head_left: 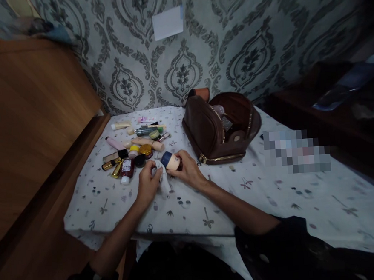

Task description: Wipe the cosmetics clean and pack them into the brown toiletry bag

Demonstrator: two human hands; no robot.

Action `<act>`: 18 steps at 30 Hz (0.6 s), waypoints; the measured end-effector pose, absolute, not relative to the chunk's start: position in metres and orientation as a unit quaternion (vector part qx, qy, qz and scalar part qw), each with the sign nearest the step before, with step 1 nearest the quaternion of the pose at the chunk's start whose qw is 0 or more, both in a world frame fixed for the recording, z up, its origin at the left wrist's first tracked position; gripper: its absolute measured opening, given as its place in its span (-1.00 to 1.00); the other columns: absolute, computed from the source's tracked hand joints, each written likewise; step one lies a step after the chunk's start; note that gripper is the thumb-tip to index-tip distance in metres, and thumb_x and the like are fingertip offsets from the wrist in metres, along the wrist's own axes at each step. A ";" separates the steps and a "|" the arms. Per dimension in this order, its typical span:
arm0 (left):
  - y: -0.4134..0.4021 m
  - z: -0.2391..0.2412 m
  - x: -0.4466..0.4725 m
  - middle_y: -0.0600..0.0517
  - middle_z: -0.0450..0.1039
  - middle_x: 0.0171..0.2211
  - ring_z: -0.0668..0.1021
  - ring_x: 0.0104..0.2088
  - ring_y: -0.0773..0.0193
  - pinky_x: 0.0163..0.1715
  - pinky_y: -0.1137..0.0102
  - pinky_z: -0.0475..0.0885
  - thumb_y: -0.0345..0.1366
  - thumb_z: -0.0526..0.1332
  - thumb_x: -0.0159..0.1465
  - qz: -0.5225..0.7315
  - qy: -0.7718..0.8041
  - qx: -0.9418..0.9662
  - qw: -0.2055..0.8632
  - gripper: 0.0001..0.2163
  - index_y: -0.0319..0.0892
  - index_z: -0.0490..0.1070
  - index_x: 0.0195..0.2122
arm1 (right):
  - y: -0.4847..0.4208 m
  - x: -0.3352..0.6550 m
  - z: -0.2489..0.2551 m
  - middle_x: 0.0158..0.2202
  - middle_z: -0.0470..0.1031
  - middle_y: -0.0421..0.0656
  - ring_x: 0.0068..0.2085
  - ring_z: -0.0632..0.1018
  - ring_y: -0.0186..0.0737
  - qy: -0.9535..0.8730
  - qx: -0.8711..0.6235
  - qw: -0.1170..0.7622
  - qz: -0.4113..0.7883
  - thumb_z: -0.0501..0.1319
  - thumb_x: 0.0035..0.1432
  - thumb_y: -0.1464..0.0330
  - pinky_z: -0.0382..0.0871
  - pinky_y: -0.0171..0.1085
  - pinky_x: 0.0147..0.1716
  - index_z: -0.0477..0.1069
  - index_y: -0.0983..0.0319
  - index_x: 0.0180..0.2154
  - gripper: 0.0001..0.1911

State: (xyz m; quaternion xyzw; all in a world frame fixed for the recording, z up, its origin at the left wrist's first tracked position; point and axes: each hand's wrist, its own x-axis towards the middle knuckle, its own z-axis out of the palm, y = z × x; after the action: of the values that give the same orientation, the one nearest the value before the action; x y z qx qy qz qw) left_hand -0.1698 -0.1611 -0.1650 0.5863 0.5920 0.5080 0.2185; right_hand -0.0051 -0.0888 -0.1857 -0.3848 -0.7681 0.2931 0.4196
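My right hand (188,170) is closed around a small peach-coloured bottle with a dark blue cap (171,160), held on its side just above the table. My left hand (148,184) is closed on a white cloth or tissue (164,179) that hangs between the two hands and touches the bottle. Both hands are over the white patterned tablecloth (242,196), near its front middle. A heap of cosmetics (133,148) lies just beyond the left hand: tubes, small jars, a red bottle and gold-capped items.
An open brown zip pouch (220,129) with items inside stands behind and right of the hands. A wooden cabinet (29,125) borders the table on the left. A patterned wall with a white paper (168,22) is behind. A blurred patch lies at the right.
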 end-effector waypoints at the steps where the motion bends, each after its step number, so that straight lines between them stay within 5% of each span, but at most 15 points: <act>1: -0.162 -0.163 -0.169 0.13 0.30 -0.42 0.37 -0.38 0.31 -0.34 0.45 0.27 -0.30 0.17 0.25 0.501 0.593 0.599 0.197 -0.93 -0.14 0.29 -0.34 | -0.089 -0.005 -0.185 -0.24 0.36 -0.16 -0.24 0.43 -0.13 -0.772 -0.383 0.419 0.286 0.39 -0.07 0.26 0.33 -0.22 -0.24 0.25 0.18 -0.23 -0.59; 9: -0.169 -0.147 -0.161 0.00 0.39 -0.23 0.49 -0.18 0.19 -0.13 0.34 0.39 -0.43 0.12 0.28 0.426 0.570 0.699 0.069 -0.87 -0.15 0.42 -0.21 | -0.092 -0.007 -0.185 -0.20 0.37 -0.12 -0.15 0.45 -0.08 -0.797 -0.360 0.419 0.244 0.32 0.01 0.37 0.37 -0.16 -0.14 0.28 0.20 -0.17 -0.67; 18: -0.150 -0.148 -0.179 -0.05 0.55 -0.16 0.56 -0.13 0.13 -0.09 0.29 0.45 -0.35 0.17 0.27 0.485 0.567 0.658 0.105 -0.81 -0.17 0.49 -0.13 | -0.090 -0.003 -0.190 -0.08 0.35 -0.03 -0.04 0.46 0.00 -0.821 -0.307 0.405 0.259 0.32 0.11 0.27 0.40 -0.04 -0.01 0.28 0.20 0.13 -0.44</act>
State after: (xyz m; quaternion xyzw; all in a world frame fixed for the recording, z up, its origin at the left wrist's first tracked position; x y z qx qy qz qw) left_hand -0.1787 -0.1501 -0.1476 0.6580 0.5666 0.4847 0.1050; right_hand -0.0029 -0.0901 -0.1900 -0.3071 -0.8214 0.2588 0.4049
